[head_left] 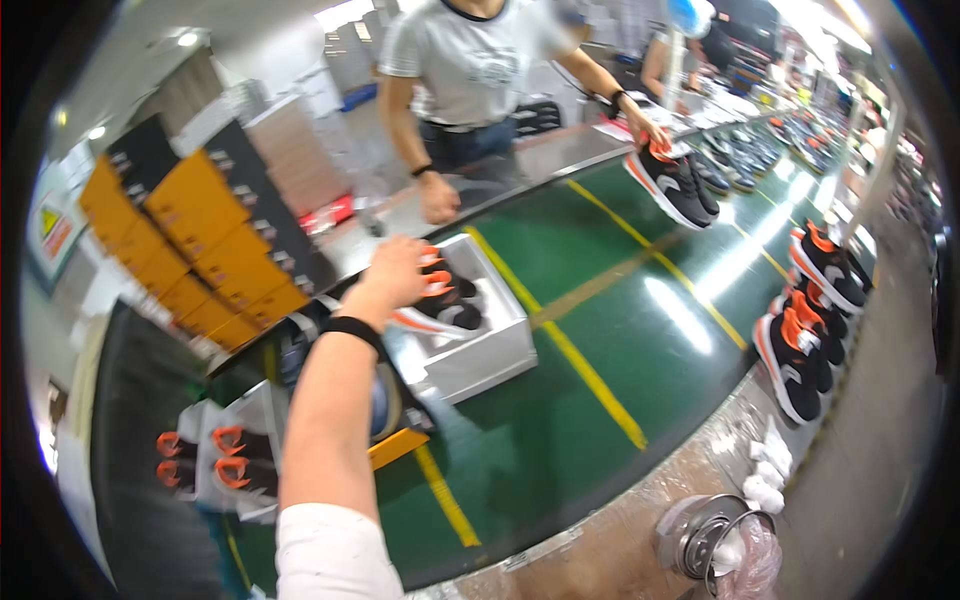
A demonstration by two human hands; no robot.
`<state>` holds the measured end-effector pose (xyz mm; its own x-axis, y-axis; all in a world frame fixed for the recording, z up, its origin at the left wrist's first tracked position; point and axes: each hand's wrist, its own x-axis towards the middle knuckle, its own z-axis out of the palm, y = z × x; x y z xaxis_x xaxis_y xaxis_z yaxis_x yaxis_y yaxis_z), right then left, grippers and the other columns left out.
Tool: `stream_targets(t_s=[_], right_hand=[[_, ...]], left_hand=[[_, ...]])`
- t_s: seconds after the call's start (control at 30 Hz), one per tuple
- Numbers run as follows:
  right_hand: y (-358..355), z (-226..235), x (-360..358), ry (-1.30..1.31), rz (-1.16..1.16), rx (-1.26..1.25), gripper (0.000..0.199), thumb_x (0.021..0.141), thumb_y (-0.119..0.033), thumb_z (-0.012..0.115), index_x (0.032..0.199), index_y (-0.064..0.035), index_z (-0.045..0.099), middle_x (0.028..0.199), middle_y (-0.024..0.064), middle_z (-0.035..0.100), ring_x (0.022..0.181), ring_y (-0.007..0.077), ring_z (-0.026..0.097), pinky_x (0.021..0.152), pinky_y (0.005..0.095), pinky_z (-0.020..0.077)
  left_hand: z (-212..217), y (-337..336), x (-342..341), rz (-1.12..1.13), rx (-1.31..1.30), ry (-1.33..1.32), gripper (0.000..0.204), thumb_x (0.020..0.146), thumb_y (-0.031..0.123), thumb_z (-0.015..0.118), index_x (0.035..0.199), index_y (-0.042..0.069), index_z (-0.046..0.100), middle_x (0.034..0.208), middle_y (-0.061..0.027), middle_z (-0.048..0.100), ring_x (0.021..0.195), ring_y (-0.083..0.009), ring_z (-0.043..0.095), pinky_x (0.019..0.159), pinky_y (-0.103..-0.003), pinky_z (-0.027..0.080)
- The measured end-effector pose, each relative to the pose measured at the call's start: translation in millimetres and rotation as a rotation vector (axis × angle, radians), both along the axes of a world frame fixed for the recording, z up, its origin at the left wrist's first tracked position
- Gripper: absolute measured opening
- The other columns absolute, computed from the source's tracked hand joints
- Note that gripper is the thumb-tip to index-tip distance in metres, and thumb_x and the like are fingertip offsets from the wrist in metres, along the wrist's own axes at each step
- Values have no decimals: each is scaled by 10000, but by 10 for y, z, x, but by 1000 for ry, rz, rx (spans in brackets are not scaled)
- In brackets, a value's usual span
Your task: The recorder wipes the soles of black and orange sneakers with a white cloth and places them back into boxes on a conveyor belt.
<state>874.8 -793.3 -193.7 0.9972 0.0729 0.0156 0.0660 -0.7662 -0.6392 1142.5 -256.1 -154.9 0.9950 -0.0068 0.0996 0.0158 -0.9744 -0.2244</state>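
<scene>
The pair of black-and-orange running shoes [460, 314] sits inside an open white shoebox [488, 366] on the green conveyor belt [600, 300]. The left hand [395, 272], entering from the lower edge, is at the far left side of the box, beside the orange collars. Its fingers are bent toward the shoes; blur and the angle of view conceal their tips, so whether they grip cannot be told. The right hand is out of view

Handling (judged): each shoe should be light, with a soft, yielding upper and a firmer, springy sole. Fragility is low, but the collar may fold under pressure. Take hold at the heel collar, or across the midsole where the form is stiffer. The box walls are likely thin board; support them from outside and avoid pressing on the rim

Across the belt, a co-worker's hand [648, 130] holds similar shoes [668, 192] by the collars
</scene>
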Motion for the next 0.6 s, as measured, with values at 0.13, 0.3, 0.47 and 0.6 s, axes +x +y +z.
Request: stream_targets(t_s=[0.13,0.3,0.47,0.6], right_hand=[[-5,91,20,-48,121,-210,456,861,-197,570,1241,28,454,1185,231,507,1084,404,499,934,484,387],[-17,76,133,-90,228,-241,405,878,-184,535,1227,5,453,1144,230,523,1064,428,506,929,502,389],[-52,75,73,-77,235,-322,617,662,-84,646,1226,22,419,1151,230,507,1042,399,510,897,500,397],[-38,50,62,-186,212,-321,607,665,-93,667,1215,45,450,1118,221,528,990,389,535,852,485,431]], left_hand=[[-329,304,404,87,47,185,528,705,292,716,1153,60,557,1185,-143,562,1215,-332,445,993,-412,380],[-769,370,686,310,194,372,441,847,337,545,1203,80,583,1299,-135,526,1297,-344,363,1040,-498,287],[-1009,529,717,190,321,238,226,843,230,514,965,117,667,915,-64,683,898,-250,644,994,-540,297],[-814,474,500,195,341,215,235,822,190,522,977,84,664,914,-102,681,928,-261,638,1082,-534,187]])
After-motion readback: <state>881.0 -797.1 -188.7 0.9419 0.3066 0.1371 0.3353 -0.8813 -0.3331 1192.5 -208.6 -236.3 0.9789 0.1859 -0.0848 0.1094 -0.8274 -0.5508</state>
